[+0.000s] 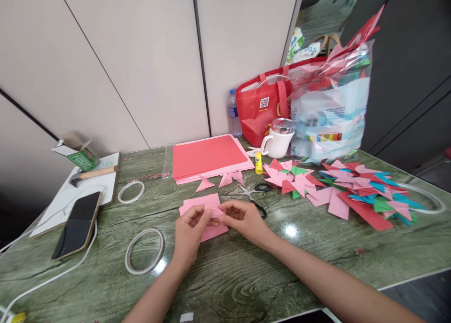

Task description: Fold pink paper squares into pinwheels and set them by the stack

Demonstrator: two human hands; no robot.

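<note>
Both hands meet over a small pile of pink paper sheets point(202, 201) in the middle of the table. My left hand point(190, 226) pinches the left end of a small folded piece of pink paper point(213, 213). The fingers of my right hand point(243, 221) are closed on its right end. Much of the folded piece is hidden by the fingers. Just beyond my right hand lie scissors point(254, 191) with black handles, blades apart. Folded pink paper pieces point(230, 178) rest a little farther back, in front of a stack of red and pink sheets point(211, 156).
Heaps of folded coloured paper point(366, 186) cover the right side, near a glue stick point(258, 163), a white mug point(278, 142), a red bag point(260, 109) and a full plastic bag point(329, 111). Tape rolls point(127, 251), a phone point(78, 225) and a hammer point(95, 173) lie left.
</note>
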